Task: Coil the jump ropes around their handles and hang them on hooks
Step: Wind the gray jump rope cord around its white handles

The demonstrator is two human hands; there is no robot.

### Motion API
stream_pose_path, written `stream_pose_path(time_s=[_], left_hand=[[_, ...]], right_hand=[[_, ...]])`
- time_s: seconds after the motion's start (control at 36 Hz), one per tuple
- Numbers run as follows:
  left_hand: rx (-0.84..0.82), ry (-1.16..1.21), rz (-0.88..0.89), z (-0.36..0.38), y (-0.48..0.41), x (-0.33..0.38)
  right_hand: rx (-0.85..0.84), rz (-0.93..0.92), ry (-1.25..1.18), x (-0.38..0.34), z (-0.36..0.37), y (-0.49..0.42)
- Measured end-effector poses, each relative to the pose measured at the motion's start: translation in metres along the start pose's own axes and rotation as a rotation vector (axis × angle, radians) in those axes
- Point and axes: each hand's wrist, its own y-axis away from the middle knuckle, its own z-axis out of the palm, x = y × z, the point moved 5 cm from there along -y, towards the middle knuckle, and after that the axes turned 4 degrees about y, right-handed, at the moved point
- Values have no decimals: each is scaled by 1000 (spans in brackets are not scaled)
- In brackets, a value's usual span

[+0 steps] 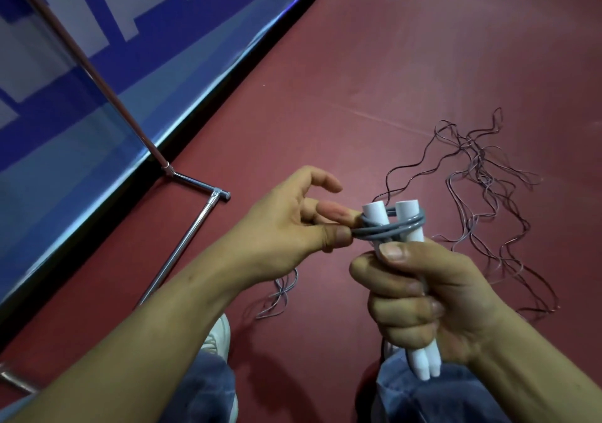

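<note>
Blue denim trouser legs (208, 390), near edge, with one white shoe (220, 334) showing beside the left knee.

Right hand (433, 302), near right: fingers and thumb curled tight round a pair of white plastic jump-rope handles (406, 208). The handles are held side by side and roughly upright. Their narrow ends stick out below the fist and their blunt ends stand above it.

Grey plastic-coated rope (384, 228): several turns coiled round both handles just above the right thumb, lying close together.

Left hand (286, 227), centre: thumb and forefinger pinch the grey rope at the left side of the coil. The remaining fingers are lifted and loosely spread, touching nothing.

Loose tangle of thin dark-red and grey jump-rope cords (482, 175): spread in wavy strands on the floor, far right of the hands. A smaller bunch of grey strands (283, 292) lies on the floor between the two forearms.

Dull red sports floor (358, 64): fills the centre and right.

Chrome metal tube rack (182, 243): a slanting upright at far left meets a base bar on the floor, left of the left forearm. Hooks cannot be made out.

Blue and white glossy banner panel (81, 113): left side, behind the rack upright, edged by a black strip at the floor.
</note>
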Motion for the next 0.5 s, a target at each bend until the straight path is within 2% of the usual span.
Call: stream_pose_path(time_s=[0.14, 0.22, 0.25, 0.36, 0.44, 0.5], left_hand=[[14, -76, 62, 5, 2, 0], [-59, 118, -14, 11, 7, -2], [-86, 171, -50, 13, 9, -4], [-199, 333, -182, 17, 14, -8], [-225, 337, -255, 18, 13, -14], [-171, 284, -247, 17, 9, -17]], right_hand=[[23, -16, -61, -4, -5, 0], [-41, -80, -34, -15, -1, 1], [10, -100, 3, -17, -1, 2], [20, -118, 40, -20, -8, 5], [-2, -108, 40, -19, -5, 4], [-22, -67, -4, -13, -3, 4]])
